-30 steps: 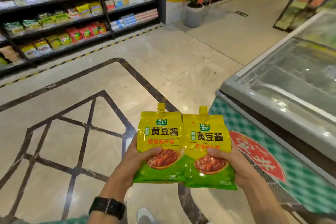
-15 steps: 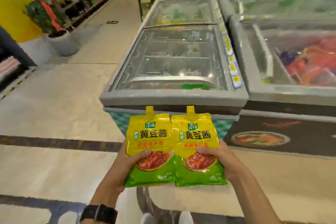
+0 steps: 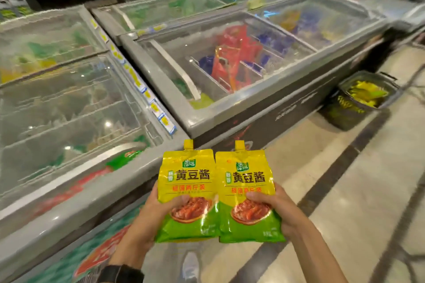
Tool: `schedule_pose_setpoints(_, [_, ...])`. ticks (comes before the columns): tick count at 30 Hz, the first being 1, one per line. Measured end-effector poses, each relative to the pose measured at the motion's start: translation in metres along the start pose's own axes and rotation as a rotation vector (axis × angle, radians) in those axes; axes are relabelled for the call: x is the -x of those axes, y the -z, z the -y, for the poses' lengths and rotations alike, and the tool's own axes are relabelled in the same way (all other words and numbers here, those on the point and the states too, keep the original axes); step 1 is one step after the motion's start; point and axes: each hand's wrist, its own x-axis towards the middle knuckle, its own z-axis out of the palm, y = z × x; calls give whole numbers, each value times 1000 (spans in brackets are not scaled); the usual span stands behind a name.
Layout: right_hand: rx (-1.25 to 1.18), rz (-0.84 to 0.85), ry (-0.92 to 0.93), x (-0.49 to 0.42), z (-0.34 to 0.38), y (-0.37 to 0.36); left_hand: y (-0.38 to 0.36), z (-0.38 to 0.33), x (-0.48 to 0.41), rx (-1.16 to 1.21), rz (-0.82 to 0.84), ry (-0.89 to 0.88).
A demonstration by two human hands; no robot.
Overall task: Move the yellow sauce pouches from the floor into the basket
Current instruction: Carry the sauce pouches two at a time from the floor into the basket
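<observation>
Hands grip two glossy yellow-green spouted sauce pouches side by side: left hand [image 3: 147,218] pinching one pouch [image 3: 187,193], right hand [image 3: 281,211] the other [image 3: 249,195]. Dark mesh basket [image 3: 345,115] stands well apart by the freezer.

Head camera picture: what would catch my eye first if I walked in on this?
Two bright yellow sauce pouches, held upright side by side: the left pouch in the left hand, the right pouch in the right hand. Behind them run glass-topped freezers, and at the right a dark basket on the floor holds more yellow packs.
</observation>
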Motion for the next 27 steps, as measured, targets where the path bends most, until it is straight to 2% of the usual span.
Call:
schedule_pose_setpoints(7, [-139, -242, 91, -5, 26, 38, -56, -39, -103, -94, 298, 63])
schedule_pose_setpoints(15, [-251, -482, 139, -20, 53, 138, -187, -51, -202, -242, 553, 95])
schedule_pose_setpoints(21, [-288, -524, 158, -45, 93, 241, -304, -51, -262, -282, 547, 76])
schedule_pose_setpoints(27, [-306, -559, 173, -51, 143, 330, -403, -49, -306, -270, 619, 172])
